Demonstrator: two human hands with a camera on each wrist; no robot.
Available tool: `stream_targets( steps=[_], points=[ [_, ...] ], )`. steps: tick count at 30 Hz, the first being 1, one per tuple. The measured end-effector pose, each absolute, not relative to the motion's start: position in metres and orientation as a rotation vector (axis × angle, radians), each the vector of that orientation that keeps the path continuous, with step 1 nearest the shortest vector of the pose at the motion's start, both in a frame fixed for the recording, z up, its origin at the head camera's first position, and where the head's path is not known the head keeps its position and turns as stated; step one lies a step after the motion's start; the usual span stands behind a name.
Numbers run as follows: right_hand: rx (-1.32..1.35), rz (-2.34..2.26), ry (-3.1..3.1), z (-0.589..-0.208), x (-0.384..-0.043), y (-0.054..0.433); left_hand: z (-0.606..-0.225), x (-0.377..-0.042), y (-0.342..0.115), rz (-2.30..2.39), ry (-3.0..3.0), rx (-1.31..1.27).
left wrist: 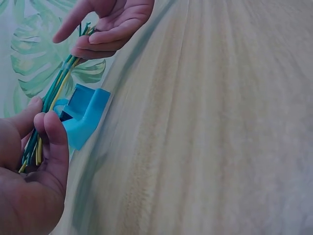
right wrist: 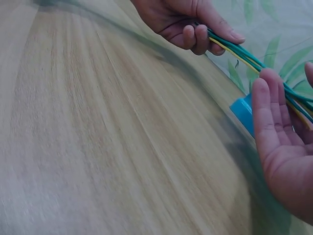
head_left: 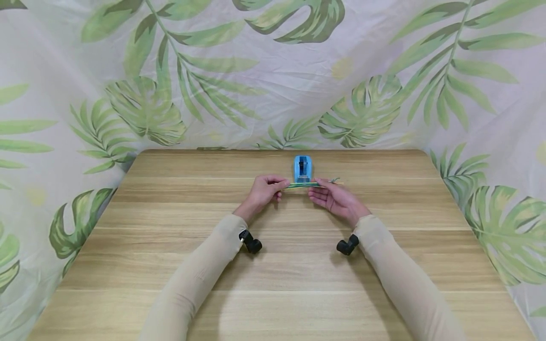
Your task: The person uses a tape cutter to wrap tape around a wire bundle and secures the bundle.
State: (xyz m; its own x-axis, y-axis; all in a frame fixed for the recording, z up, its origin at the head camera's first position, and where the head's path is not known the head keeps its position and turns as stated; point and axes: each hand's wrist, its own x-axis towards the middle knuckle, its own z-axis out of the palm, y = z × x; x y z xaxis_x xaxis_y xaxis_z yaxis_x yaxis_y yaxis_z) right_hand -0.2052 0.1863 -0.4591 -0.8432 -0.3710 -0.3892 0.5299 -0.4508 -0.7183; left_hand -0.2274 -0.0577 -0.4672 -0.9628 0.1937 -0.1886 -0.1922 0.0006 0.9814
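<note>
Between both hands a thin bundle of green and yellow wires (head_left: 302,185) lies crosswise in front of a blue tape dispenser (head_left: 297,168). My left hand (head_left: 263,193) pinches the bundle's left end between thumb and fingers. At the other end is my right hand (head_left: 337,201); its fingers (right wrist: 264,105) are fairly straight and lie along the wires, with the thumb held apart in the left wrist view. A pale band (left wrist: 67,63) shows around the bundle near the right hand. The dispenser's toothed edge (left wrist: 72,93) faces the wires.
The wooden table (head_left: 273,274) reaches back to a leaf-printed cloth (head_left: 281,80) hanging behind it. Small black wrist cameras (head_left: 251,243) sit on both sleeves. The dispenser stands close to the table's far edge.
</note>
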Motion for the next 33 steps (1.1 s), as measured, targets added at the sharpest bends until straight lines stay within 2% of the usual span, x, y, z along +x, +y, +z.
stream_targets(
  steps=[25,33],
  points=[
    [0.479,-2.327,1.183,-0.458,-0.214,0.175,-0.473,-0.226,-0.062,2.047,2.102,0.11],
    [0.478,-2.335,1.192,-0.458,-0.214,0.173,-0.472,-0.225,-0.064,2.008,2.155,0.134]
  ],
)
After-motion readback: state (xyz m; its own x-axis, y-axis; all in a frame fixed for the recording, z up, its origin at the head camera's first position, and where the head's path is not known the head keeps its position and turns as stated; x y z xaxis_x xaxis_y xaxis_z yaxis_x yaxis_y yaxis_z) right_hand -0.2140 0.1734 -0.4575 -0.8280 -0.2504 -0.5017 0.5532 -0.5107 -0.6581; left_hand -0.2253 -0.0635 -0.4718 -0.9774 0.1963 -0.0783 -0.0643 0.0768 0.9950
